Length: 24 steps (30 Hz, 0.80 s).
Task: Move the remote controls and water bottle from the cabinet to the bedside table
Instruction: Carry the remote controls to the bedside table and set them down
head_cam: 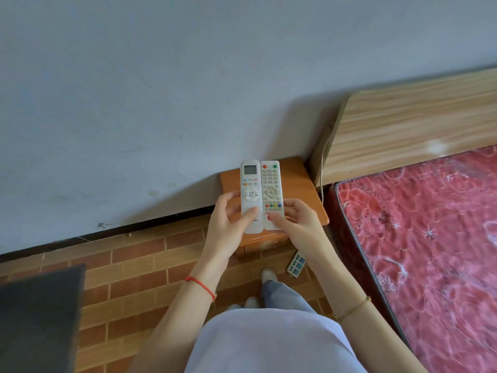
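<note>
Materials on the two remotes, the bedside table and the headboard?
Both remotes, the display remote and the coloured-button remote: white matte plastic, likely rubber keys. Bedside table: orange-brown wood or veneer, smooth, slight sheen. Headboard: light wood-grain board, probably laminate, with a glare spot.

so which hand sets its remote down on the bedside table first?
Either, marginally right: the right hand with the white many-buttoned remote sits over the orange wooden bedside table; the left hand hangs at its edge.
</note>
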Tool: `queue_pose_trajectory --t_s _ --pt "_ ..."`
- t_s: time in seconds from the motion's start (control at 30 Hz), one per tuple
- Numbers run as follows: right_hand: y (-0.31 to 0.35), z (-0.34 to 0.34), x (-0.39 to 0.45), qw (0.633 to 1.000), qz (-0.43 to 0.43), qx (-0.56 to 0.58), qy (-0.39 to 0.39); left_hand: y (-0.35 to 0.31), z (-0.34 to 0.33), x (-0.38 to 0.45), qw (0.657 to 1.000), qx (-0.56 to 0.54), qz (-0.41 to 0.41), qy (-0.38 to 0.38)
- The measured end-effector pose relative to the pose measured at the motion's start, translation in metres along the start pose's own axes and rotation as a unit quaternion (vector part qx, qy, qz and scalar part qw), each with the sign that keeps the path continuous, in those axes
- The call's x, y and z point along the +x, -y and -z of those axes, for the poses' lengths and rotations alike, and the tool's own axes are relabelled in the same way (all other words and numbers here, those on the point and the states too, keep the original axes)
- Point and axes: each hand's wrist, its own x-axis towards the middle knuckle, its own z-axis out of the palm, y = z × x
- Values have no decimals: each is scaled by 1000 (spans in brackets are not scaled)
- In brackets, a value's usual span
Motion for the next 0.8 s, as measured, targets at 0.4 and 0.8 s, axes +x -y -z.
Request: queue_pose_trajectory --t_s 0.4,0.8 --pt "-8 19 145 997 -46 -42 55 13 -46 113 995 -61 43 -60" --pt "-136 -24 294 979 -159 -97 78 133 -62 241 979 -93 157 -92"
